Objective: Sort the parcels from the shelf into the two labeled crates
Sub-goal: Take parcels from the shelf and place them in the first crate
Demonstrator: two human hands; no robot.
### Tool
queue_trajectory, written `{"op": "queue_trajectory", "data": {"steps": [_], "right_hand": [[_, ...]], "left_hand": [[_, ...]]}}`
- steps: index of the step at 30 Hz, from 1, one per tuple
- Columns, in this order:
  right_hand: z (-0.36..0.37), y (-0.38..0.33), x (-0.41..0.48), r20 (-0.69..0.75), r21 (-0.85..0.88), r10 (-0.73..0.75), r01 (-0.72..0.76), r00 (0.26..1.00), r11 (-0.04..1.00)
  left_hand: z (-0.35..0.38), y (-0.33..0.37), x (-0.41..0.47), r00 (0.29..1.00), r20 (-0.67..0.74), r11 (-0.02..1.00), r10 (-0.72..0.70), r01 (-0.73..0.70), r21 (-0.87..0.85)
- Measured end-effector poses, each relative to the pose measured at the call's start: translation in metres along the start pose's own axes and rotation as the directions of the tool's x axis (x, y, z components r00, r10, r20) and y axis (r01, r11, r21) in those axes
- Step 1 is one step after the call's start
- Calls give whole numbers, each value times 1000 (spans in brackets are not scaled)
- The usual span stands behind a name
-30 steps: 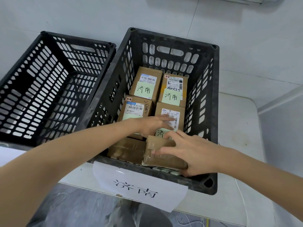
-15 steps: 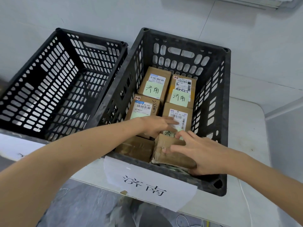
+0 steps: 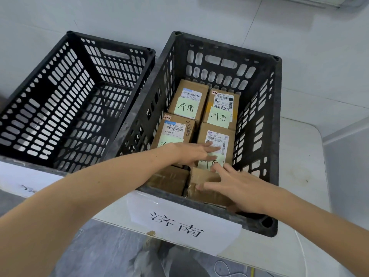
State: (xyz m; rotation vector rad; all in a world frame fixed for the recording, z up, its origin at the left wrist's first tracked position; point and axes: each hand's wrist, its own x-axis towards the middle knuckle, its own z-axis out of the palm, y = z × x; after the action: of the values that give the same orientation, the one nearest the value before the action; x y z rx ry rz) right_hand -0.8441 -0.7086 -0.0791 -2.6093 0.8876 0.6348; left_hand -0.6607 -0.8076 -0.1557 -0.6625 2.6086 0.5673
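Observation:
Two black slatted crates stand side by side. The right crate [image 3: 259, 120] carries a paper label [image 3: 183, 224] on its front and holds several brown cardboard parcels, some with green notes. My left hand [image 3: 196, 151] lies with straight fingers across the middle-row parcels [image 3: 216, 136]. My right hand [image 3: 237, 186] rests with spread fingers on the taped parcel [image 3: 205, 188] at the crate's near right corner. Another taped parcel [image 3: 169, 179] sits beside it on the left. The left crate [image 3: 65, 108] holds no parcel that I can see.
Both crates stand on a white table [image 3: 299, 168] against a white wall. The left crate's own label [image 3: 24, 182] shows partly at the left edge. Grey floor lies below the table's front edge.
The view has shifted slightly, and the crates sit further right in frame. My left fingers have stretched further over the middle parcels. My right hand stays on the near-right parcel.

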Motion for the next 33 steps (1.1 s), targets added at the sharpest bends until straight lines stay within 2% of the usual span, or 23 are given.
{"op": "queue_trajectory", "data": {"steps": [11, 19, 26, 29, 33], "right_hand": [[10, -3, 33, 151, -119, 31, -13, 988, 993], [11, 1, 45, 236, -13, 56, -54, 970, 998], [8, -7, 47, 267, -40, 119, -112, 956, 993], [0, 0, 46, 310, 60, 88, -112, 947, 992], [-7, 3, 44, 233, 265, 95, -157, 968, 951]], "left_hand": [[2, -3, 2, 1000, -7, 1000, 11, -11, -4], [-5, 1, -1, 1000, 21, 1000, -6, 6, -12], [-8, 4, -6, 998, 49, 999, -37, 36, 23], [-13, 8, -6, 995, 75, 996, -71, 66, 68], [-26, 12, -11, 985, 92, 989, -144, 146, -21]]}}
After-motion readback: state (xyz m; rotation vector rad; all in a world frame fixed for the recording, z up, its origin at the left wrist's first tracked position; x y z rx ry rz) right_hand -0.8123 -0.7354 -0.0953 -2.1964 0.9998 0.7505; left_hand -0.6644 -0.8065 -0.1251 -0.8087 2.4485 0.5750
